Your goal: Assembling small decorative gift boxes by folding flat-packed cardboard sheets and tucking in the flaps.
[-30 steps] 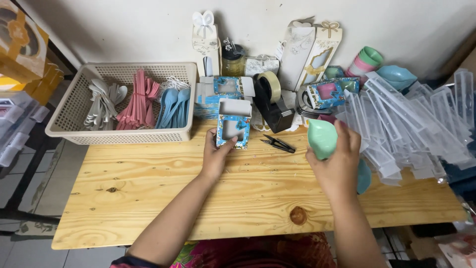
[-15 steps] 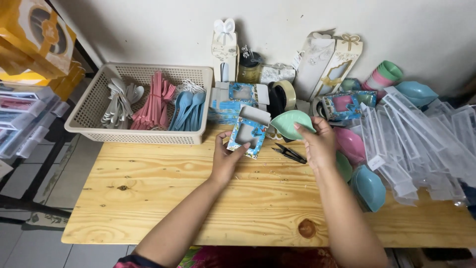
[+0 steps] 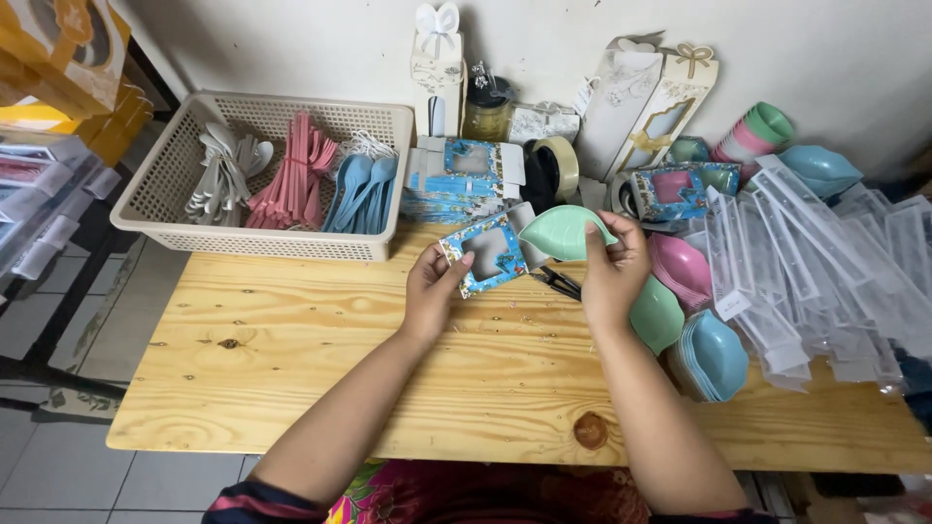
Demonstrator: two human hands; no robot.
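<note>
My left hand holds a small blue patterned cardboard box with a cut-out window, tilted above the wooden table. My right hand holds a mint-green leaf-shaped dish, its tip pointing left at the open end of the box. The dish and the box are almost touching. Black scissors lie on the table just below the dish.
A beige plastic basket at the back left holds white, pink and blue plastic cutlery. Flat blue boxes, a tape roll and white gift boxes stand behind. Stacked pink, green and blue dishes and clear plastic sleeves lie on the right.
My right hand has carried the green dish from the right to the left, up to the box. My left hand has kept hold of the box and tilted it toward the dish.
</note>
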